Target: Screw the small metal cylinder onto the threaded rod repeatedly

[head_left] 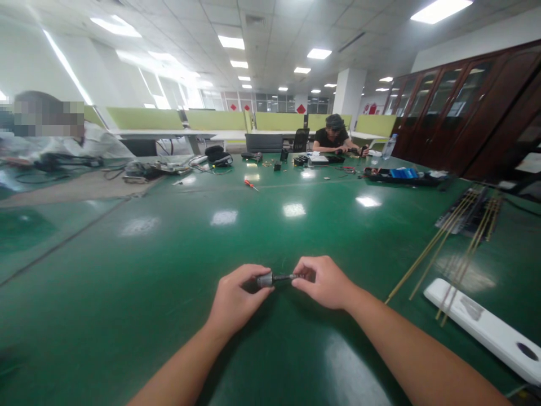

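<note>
Over a glossy green tabletop (177,242), we hold a grey metal cylinder (265,279) with a thin dark rod (282,277) sticking out rightward. Our left hand (236,296) pinches the cylinder between thumb and fingers, bent close around it; our right hand (325,283) grips the rod's far end between thumb and curled fingers. To our right, thin brass-coloured rods (433,243) overlap a long white plastic bar (486,332). Farther off, we see a red-handled screwdriver (250,184) and a person in a black top (328,140).

The shafted piece (266,279) looks like metal, the tabletop (181,237) smooth and glossy, the cabinets (488,104) polished wood.
</note>
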Motion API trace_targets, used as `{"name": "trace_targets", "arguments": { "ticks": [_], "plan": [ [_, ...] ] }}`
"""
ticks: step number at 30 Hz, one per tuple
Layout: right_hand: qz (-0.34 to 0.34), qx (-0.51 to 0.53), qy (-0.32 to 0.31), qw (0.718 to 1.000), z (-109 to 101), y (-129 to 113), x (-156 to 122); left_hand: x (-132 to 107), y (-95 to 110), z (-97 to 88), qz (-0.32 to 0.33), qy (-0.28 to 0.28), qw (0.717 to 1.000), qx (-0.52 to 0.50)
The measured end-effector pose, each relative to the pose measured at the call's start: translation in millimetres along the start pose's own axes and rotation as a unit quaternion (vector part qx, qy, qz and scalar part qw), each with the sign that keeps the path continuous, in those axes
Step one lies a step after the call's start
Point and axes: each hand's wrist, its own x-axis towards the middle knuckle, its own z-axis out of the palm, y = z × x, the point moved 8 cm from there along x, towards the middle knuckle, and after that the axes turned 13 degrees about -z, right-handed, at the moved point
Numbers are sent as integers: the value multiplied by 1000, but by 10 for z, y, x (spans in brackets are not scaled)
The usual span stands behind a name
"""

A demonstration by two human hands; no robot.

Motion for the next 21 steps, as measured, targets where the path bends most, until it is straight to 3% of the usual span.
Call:
{"name": "trace_targets", "arguments": {
  "ticks": [21],
  "plan": [
    [3,-7,3,1000,-25,-11,-6,2,-4,-14,8,4,1000,-1]
  ]
}}
